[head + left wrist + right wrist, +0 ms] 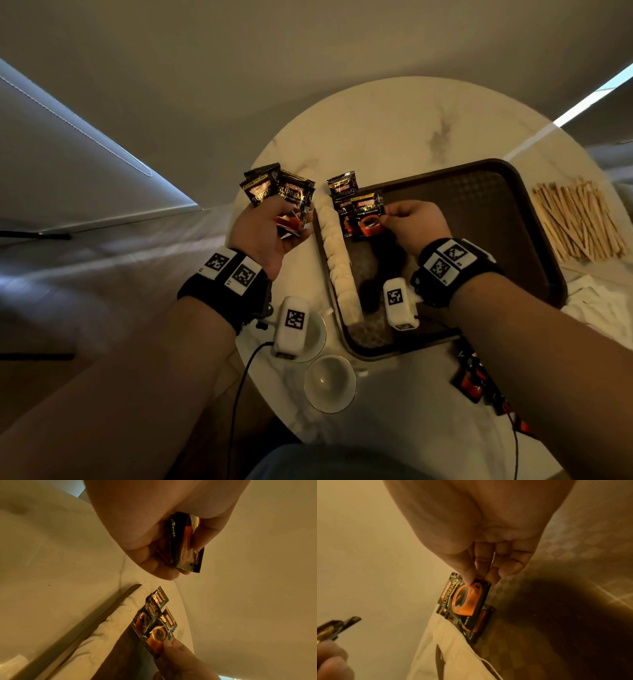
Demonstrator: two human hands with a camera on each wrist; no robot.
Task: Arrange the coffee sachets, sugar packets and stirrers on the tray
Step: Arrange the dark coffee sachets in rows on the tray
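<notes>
A dark brown tray (534,219) lies on the round marble table (376,130). A row of white sugar packets (337,260) runs along the tray's left edge. My left hand (270,226) grips a fan of black coffee sachets (281,198) above the table, left of the tray. My right hand (390,219) pinches one sachet (368,214) by its lower corner, just over two sachets (342,192) lying at the tray's far left corner. In the right wrist view thumb and finger pinch that sachet (464,599). Wooden stirrers (579,222) lie heaped right of the tray.
Two white cups (330,383) stand on the table near me, one partly behind the left wrist camera. More sachets (472,380) lie at the front right under my right forearm. White napkins (596,305) sit at the right edge.
</notes>
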